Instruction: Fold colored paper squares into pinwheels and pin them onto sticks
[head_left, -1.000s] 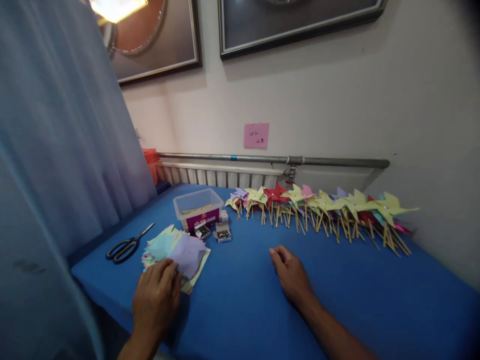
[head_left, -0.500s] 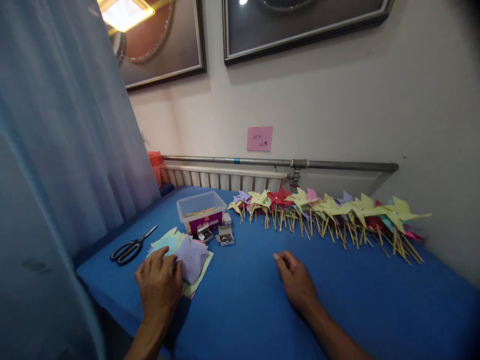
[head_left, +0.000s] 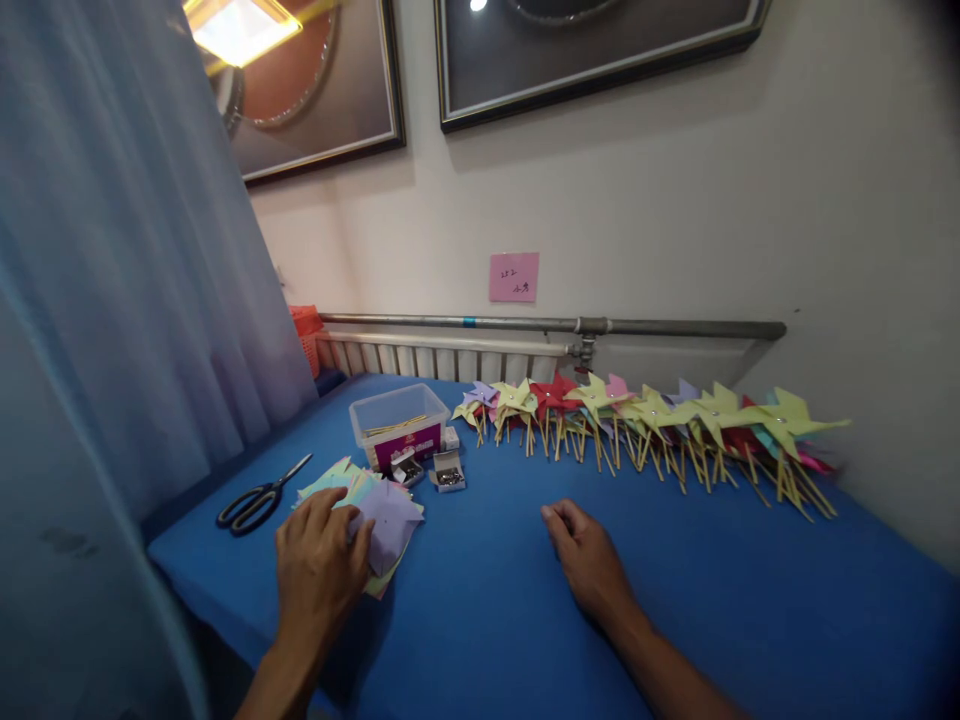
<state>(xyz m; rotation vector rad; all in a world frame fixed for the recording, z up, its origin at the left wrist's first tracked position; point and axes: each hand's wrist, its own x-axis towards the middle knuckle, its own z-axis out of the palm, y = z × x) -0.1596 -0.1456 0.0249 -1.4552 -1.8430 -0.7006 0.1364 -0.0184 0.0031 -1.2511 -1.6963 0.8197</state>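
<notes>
Blue table (head_left: 750,600): clear tub (head_left: 399,422) holds wooden sticks (head_left: 395,425).

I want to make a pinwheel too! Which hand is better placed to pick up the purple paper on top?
Probably the left hand: its fingers already rest on the purple square paper sheet topping the pastel paper stack. The right hand lies apart on the blue table.
</notes>
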